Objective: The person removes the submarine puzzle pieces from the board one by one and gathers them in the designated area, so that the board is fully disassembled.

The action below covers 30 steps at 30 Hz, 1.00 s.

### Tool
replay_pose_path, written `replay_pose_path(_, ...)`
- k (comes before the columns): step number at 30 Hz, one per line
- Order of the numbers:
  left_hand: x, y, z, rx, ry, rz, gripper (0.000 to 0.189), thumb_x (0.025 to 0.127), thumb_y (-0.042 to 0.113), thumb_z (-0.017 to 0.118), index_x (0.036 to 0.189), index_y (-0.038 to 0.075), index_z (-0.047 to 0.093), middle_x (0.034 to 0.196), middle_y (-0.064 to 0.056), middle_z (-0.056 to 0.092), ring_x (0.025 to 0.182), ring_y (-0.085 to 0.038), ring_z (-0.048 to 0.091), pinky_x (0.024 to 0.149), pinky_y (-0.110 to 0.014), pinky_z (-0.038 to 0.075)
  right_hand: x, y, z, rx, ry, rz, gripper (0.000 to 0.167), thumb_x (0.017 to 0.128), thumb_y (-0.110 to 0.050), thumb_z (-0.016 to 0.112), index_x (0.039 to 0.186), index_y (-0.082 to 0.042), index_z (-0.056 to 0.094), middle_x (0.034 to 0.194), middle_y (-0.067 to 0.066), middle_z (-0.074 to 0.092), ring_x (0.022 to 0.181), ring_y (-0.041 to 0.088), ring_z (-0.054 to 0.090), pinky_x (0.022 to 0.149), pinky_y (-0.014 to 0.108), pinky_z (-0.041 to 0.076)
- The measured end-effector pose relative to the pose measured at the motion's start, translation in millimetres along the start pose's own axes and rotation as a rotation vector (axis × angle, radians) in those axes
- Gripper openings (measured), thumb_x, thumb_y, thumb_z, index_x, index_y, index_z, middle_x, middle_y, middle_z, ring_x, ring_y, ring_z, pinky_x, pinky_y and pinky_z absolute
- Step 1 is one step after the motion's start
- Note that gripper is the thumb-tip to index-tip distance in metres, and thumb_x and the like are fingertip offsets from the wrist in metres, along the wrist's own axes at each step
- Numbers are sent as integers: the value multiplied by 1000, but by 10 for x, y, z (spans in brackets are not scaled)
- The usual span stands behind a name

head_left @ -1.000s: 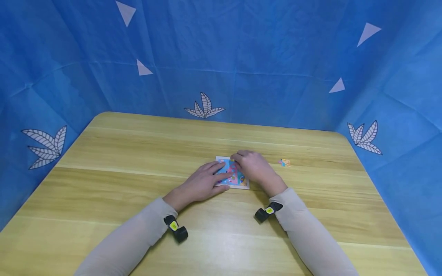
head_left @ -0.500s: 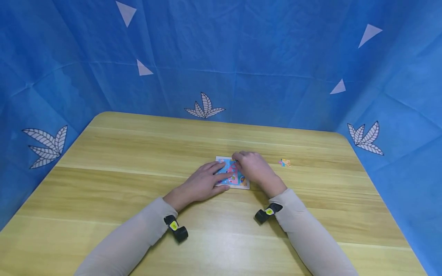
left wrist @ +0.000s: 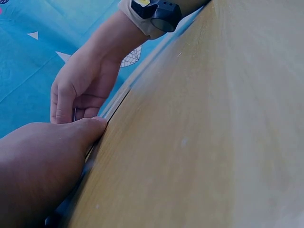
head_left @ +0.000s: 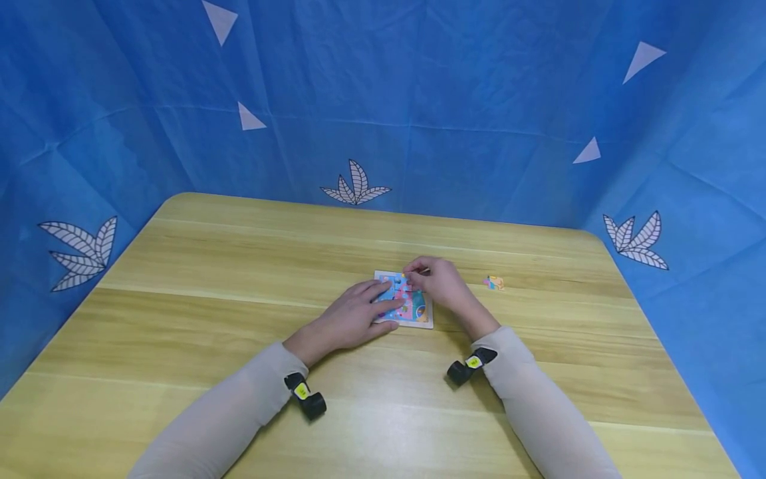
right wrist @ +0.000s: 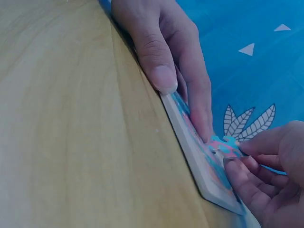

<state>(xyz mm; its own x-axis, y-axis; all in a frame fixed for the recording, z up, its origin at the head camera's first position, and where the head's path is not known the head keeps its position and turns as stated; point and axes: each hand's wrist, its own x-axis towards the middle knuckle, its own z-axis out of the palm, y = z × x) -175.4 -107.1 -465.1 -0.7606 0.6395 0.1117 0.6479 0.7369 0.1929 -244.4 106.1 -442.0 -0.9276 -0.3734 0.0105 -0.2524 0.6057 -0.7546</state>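
A small white-edged jigsaw puzzle board with a colourful cartoon picture lies flat on the table. My left hand rests on its left side, fingers spread over the picture. In the right wrist view, the left thumb lies against the board's near edge. My right hand is over the board's far right part. Its thumb and fingertips pinch a pink and blue puzzle piece, tilted above the board's surface. To the right, one loose puzzle piece in yellow, blue and pink lies on the table.
The wooden table has rounded far corners. Blue cloth with white triangles and leaf prints hangs behind it and along both sides. A small black camera is strapped to each wrist.
My right hand has drawn slightly back from the board's far right part, its fingers now angled with the puzzle piece between them. The left hand stays in place.
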Motion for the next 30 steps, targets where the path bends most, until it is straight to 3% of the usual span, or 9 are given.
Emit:
replay_pose_path(6,5,9,-4,3,-6,-1,53,101,53,45,146,25,49,156,-10,33,143,-30,28,118,-44,21,18,36,38,88,-29,11,18,98,-13,61,109,-3,71,89,6,72,75,15,70,70,29,58)
replay_pose_path(17,13,23,-27,-3,-18,-7,54,100,53,44,147,26,48,157,-10,32,143,-31,27,118,-45,20,-13,48,-48,229,-67,56,22,100,-15,57,115,-3,68,97,11,70,84,22,69,76,33,58)
replay_pose_path(23,17,16,-34,-2,-16,-5,54,101,54,44,147,26,47,156,-10,32,143,-31,27,118,-46,21,-26,55,-149,319,-30,76,21,98,-13,60,114,-3,69,97,14,70,81,26,69,75,36,59)
replay_pose_path(30,9,10,-19,4,-18,-10,54,101,54,43,147,27,47,157,-10,32,144,-30,27,118,-45,21,-56,69,-339,296,14,99,22,95,-16,66,112,-5,72,97,12,71,80,26,71,77,37,59)
